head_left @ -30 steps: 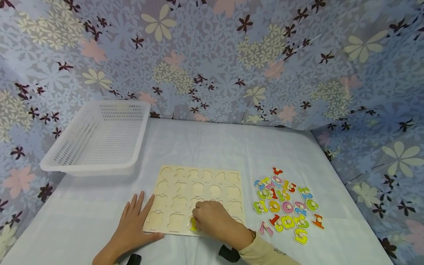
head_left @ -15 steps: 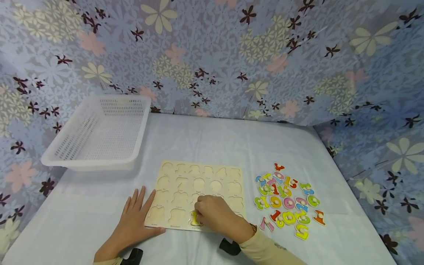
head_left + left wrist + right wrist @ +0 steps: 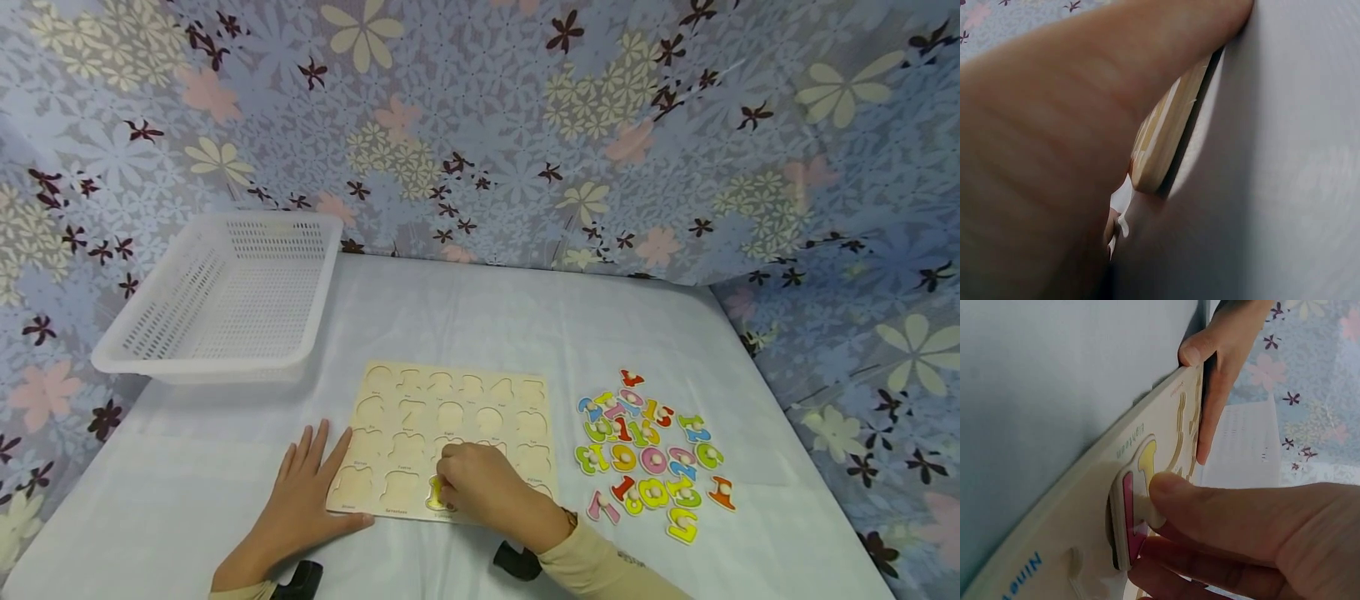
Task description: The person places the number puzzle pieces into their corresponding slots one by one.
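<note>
A light wooden number-puzzle board (image 3: 429, 402) lies on the white cloth, with rows of cut-out recesses and printed number words. My right hand (image 3: 487, 490) pinches the knob of a two-digit number piece (image 3: 1127, 500), showing a yellow 1 beside a pinkish-red digit that I cannot make out. That piece sits tilted over the recess marked Eighteen, one side raised above the board in the right wrist view. At the board's left edge my left hand (image 3: 300, 492) rests with fingers spread, its thumb along the near corner. In the left wrist view, the hand covers most of the board.
Loose coloured number pieces, among them a pink 0 (image 3: 653, 460) and a yellow 5 (image 3: 682, 525), lie in a cluster right of the board. A white perforated basket (image 3: 217, 368) stands at the back left. Floral fabric (image 3: 480, 125) hangs behind the table.
The head view has tilted slightly, shifting everything upward in the picture. My right hand stays at the same recess, moving the piece a little; my left hand has stayed on the board's edge.
</note>
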